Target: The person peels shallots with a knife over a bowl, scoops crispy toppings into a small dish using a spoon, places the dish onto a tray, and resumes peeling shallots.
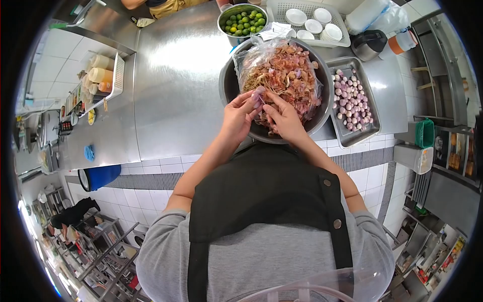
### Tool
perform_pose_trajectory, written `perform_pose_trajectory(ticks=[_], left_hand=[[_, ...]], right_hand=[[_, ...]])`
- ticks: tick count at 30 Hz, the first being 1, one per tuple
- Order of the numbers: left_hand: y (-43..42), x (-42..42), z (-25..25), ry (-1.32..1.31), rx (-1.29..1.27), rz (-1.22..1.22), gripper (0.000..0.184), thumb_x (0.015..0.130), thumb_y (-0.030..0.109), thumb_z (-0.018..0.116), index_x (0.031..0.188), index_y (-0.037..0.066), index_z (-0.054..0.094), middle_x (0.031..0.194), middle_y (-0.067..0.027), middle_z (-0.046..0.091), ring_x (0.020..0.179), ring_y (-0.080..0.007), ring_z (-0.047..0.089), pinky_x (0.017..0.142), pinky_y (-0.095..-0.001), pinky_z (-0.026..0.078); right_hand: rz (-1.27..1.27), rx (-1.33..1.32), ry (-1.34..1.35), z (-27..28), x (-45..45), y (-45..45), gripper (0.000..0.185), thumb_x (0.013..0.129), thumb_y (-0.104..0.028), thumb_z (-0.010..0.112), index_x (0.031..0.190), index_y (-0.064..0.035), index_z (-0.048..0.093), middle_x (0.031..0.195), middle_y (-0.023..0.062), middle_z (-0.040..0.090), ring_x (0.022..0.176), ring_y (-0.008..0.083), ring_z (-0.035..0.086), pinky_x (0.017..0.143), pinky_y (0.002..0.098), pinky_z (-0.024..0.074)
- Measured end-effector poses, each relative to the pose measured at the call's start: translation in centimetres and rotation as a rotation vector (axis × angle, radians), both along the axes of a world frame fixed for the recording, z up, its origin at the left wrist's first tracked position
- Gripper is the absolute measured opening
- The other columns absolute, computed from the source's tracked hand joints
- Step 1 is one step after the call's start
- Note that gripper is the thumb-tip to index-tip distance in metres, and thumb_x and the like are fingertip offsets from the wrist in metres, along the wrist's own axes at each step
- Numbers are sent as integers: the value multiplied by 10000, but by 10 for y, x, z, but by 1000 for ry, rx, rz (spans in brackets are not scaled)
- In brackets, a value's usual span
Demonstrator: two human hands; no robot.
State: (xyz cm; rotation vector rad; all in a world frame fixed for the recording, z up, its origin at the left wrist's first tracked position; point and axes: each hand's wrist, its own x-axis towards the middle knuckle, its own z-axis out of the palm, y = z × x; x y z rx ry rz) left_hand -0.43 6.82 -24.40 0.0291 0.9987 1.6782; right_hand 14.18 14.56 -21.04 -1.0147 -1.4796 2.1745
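Observation:
Over a large metal bowl (226, 83), my left hand (237, 117) pinches a pinkish-purple shallot (258, 94) between thumb and fingertips. My right hand (288, 119) is closed close beside it, its fingertips at the shallot. A thin pale sliver shows between those fingers, too small to tell whether it is a blade or skin. Beneath both hands, a heap of dry shallot skins (284, 70) fills a clear plastic bag (246, 60) inside the bowl. To the right, a metal tray (346, 137) holds many peeled shallots (353, 100).
Behind the large bowl stand a bowl of limes (245, 22) and a basket with small white dishes (322, 16). An electric kettle (370, 44) is at the back right. A blue cloth (89, 153) lies on the steel counter (171, 85) at left. Another person (168, 6) stands across the counter.

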Motion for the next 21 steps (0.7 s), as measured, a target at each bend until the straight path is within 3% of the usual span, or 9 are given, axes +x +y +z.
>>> perform_pose_trajectory(ticks=[4,8,16,18,21], left_hand=[[0,8,-6,-73,16,54,255,928,60,695,1162,-28,647,1097,-103,686,988,-180,676,865,-311,600],[2,16,-6,27,15,117,241,908,32,711,1138,-21,660,1071,-98,693,945,-166,679,823,-308,600],[4,16,-7,263,160,85,216,913,25,706,1114,-37,662,1029,-114,698,879,-164,678,773,-304,588],[8,9,-8,90,122,93,236,926,48,697,1129,-62,648,1032,-117,696,880,-170,677,767,-303,588],[6,8,-9,65,48,71,229,945,52,670,1150,-47,650,1054,-105,695,911,-142,666,799,-278,574]], right_hand=[[9,-110,12,-3,-1,1,464,1018,-159,558,1472,-102,481,669,-38,493,509,45,415,447,209,343],[-22,-96,30,-9,-3,1,421,1014,-167,572,1428,-98,535,671,-36,489,496,48,407,438,209,334],[-260,-543,172,4,-13,-2,345,1012,-124,573,1354,-88,605,686,-5,525,490,61,426,413,198,303],[-232,-408,165,-1,-12,-1,334,1007,-121,581,1337,-87,621,695,-4,536,492,61,431,413,198,306],[-204,-226,125,-7,-10,-5,319,998,-117,595,1313,-90,645,710,-3,554,496,61,440,413,197,311]])
